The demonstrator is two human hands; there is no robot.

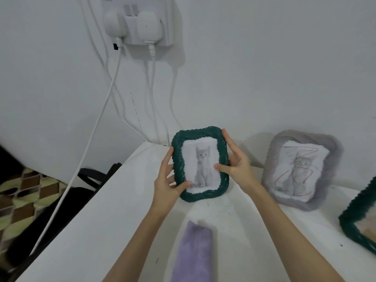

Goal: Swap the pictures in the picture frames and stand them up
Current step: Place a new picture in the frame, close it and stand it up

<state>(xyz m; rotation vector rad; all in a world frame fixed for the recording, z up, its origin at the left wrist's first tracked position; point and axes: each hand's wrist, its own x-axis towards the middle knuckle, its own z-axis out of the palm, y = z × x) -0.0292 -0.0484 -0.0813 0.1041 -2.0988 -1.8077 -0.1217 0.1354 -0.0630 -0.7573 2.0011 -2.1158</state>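
The green frame point(200, 163) stands upright on the white table point(114, 224), near the table's far edge by the wall point(264, 68), and both hands grasp it. It holds a picture of a grey kitten point(201, 166) sitting and facing the camera.

The left hand point(167, 183) clasps the frame's left side: its thumb lies across the lower left corner of the front, and its fingers run up along the left edge and behind it. The right hand point(236, 163) clasps the right side: its thumb presses on the front at the picture's right margin, one finger reaches up along the upper right edge, and the others go behind the frame. So the frame sits between the two hands, touched by both. Whether its base rests on the table or is just lifted off it cannot be told.

Right of the green frame, apart from it, a grey frame point(301, 171) stands propped, tilted back, showing a kitten picture with a thin reddish scribble over it. Farther right of that, at the view's edge, part of another green frame point(360, 216) shows. In front of the held frame, nearer the person, lies a purple cloth point(193, 253). Left of and above the held frame, plugs point(132, 27) sit in a wall socket, with white cables point(97, 129) hanging down.
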